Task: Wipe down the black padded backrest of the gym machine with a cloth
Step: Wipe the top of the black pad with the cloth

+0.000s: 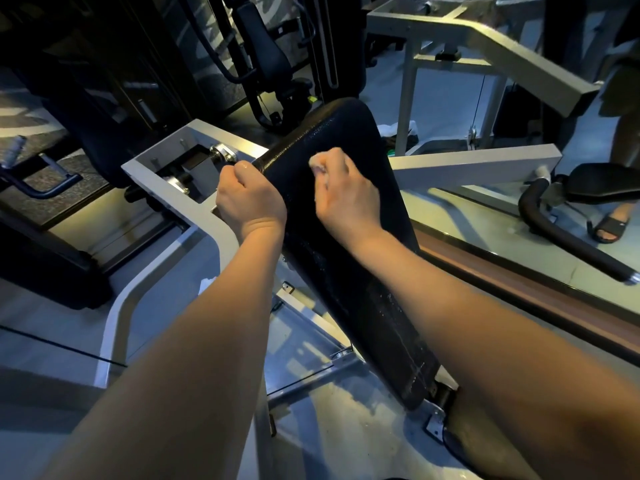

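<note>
The black padded backrest (332, 140) runs from the upper centre down to the lower right, tilted, with pale streaks on its lower part. My right hand (346, 192) is bunched around a small white cloth (318, 163) and presses it onto the pad's upper half. Only a scrap of the cloth shows past the fingers. My left hand (247, 199) grips the pad's left edge, fingers curled over it, beside the machine's grey frame (180, 199).
Grey steel arms of the machine (485, 39) cross at the upper right. A black handle bar (554, 233) and a small pad (602, 181) lie at right, by a person's sandalled foot (611, 225). Dark machines stand at the back left.
</note>
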`<state>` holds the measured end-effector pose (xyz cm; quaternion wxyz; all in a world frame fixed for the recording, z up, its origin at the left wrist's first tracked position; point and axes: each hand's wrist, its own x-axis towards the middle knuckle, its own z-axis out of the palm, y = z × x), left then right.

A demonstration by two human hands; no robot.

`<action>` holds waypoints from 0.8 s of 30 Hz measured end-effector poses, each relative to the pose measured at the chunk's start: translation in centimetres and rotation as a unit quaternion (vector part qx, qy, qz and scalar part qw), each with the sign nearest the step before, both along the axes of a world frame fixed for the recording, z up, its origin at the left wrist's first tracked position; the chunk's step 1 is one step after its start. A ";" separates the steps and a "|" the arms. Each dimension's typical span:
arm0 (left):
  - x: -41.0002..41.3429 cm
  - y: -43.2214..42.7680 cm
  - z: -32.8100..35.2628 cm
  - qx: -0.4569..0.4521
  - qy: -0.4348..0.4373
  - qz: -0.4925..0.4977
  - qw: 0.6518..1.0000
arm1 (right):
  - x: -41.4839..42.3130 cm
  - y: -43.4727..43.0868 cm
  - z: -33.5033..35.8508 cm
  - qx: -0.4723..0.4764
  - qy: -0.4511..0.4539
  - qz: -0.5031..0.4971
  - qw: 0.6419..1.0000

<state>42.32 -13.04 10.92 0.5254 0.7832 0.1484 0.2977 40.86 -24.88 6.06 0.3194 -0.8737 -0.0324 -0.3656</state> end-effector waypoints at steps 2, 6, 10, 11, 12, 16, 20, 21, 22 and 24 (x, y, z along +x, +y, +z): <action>0.1 0.1 -0.1 0.004 -0.001 0.001 1.000 | -1.9 1.8 -1.6 -0.032 -0.024 0.040 0.998; 0.1 0.2 -0.3 -0.002 0.003 -0.005 1.000 | -6.9 1.0 -8.2 -0.149 -0.039 0.130 0.979; 0.2 0.3 0.0 -0.026 0.006 -0.020 0.999 | -5.1 -0.5 -5.3 -0.143 -0.040 0.131 0.980; 0.2 0.4 0.1 -0.033 0.005 -0.027 0.999 | -4.1 -0.3 -3.4 -0.126 -0.052 0.115 0.984; 0.2 0.5 0.4 -0.038 0.011 -0.036 0.999 | -2.9 0.1 -1.4 -0.111 -0.057 0.101 0.987; -0.5 1.4 1.8 0.000 0.092 -0.085 0.992 | -1.3 2.0 2.0 -0.072 -0.048 0.099 0.991; -1.4 3.4 1.3 0.016 0.156 -0.195 0.968 | -5.8 1.4 -4.5 -0.193 -0.029 0.191 0.962; -1.8 4.0 0.8 0.000 0.171 -0.218 0.961 | -6.8 0.7 -5.6 -0.220 -0.019 0.207 0.953; -2.4 4.4 0.1 -0.033 0.180 -0.227 0.957 | -7.3 0.0 -5.9 -0.239 -0.015 0.213 0.947; -3.5 5.3 -1.6 -0.091 0.175 -0.188 0.962 | -6.8 -0.9 -4.1 -0.262 -0.030 0.204 0.943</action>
